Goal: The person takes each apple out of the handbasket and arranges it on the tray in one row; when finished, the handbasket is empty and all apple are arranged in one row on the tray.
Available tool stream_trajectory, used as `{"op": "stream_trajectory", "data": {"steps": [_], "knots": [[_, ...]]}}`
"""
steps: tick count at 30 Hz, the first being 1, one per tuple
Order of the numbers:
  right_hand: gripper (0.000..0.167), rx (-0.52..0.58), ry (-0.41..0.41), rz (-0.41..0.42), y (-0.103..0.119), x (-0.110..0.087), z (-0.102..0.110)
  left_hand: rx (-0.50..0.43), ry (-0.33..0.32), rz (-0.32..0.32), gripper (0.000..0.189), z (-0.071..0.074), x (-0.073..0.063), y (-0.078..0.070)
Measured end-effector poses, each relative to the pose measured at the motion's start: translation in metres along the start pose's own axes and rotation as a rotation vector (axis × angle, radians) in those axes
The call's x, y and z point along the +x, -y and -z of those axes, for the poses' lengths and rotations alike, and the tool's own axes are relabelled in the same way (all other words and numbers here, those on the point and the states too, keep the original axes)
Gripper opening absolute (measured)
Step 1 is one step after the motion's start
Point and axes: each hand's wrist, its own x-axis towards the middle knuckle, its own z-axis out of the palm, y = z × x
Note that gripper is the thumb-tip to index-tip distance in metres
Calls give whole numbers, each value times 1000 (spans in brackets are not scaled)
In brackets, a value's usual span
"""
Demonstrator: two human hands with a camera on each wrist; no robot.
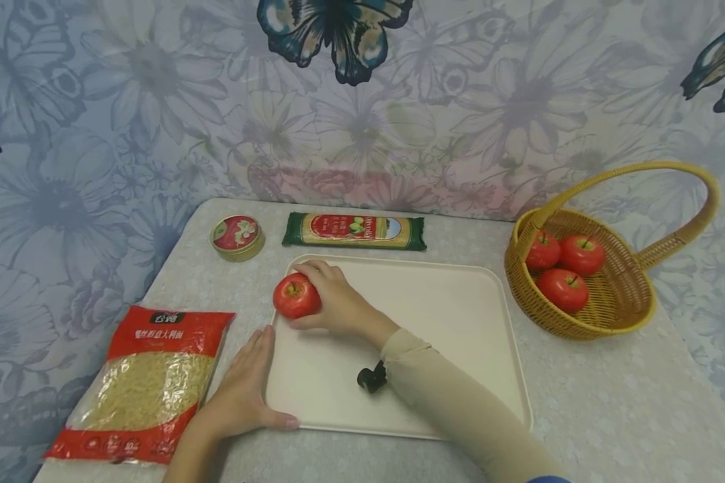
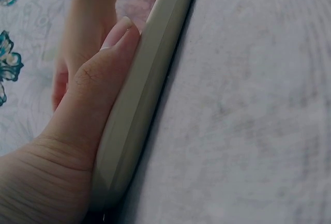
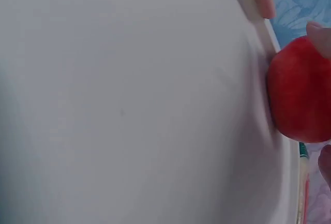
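A round red apple (image 1: 291,299) is grasped by the right hand (image 1: 338,307) at the left side of a cream tray (image 1: 435,302), over the rim, not far from the far left corner. The apple is seen upright from above: its skin is smooth and a little shiny, and around the short dark stem, which is set in a shallow hollow, a paler, yellowish tone is shown. In the right wrist view the side of the apple is coloured in a deeper, almost even red, and its outline is full and rounded. By the thumb and the fingers of the right hand the fruit is held from its right side; whether its bottom is supported by the tray cannot be told. The left hand (image 1: 244,386) is not closed around anything: its fingers are laid straight along the left edge of the tray, and its thumb is rested on the near rim. To the left a red bag of pasta (image 1: 151,382) is placed, and behind the tray a round tin (image 1: 237,239) and a green and gold packet (image 1: 355,231) are seen. Three similar red apples are contained in a wicker basket (image 1: 534,305) at the right.
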Motion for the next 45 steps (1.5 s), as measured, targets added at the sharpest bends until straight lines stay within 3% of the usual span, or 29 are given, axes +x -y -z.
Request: {"op": "stream_trajectory", "data": {"steps": [9,16,21,27,34,39,45], "knots": [[82,-27,-100,68,-3,-32,40,-3,6,20,158,0,1,2],[75,-6,-191,76,-12,-82,90,-13,3,16,159,0,0,2],[74,-25,-307,56,-32,-122,124,-18,-2,5,160,0,1,1],[73,-90,-460,-16,-66,-169,161,-16,-9,-11,161,0,1,-1],[75,-140,-576,-140,-104,-216,197,-19,-6,-11,161,1,1,-1],[79,-151,-592,-250,-127,-240,217,-26,-2,-8,161,0,1,-1],[81,-164,-585,-317,-150,-256,224,-25,6,3,159,0,1,-1]]}}
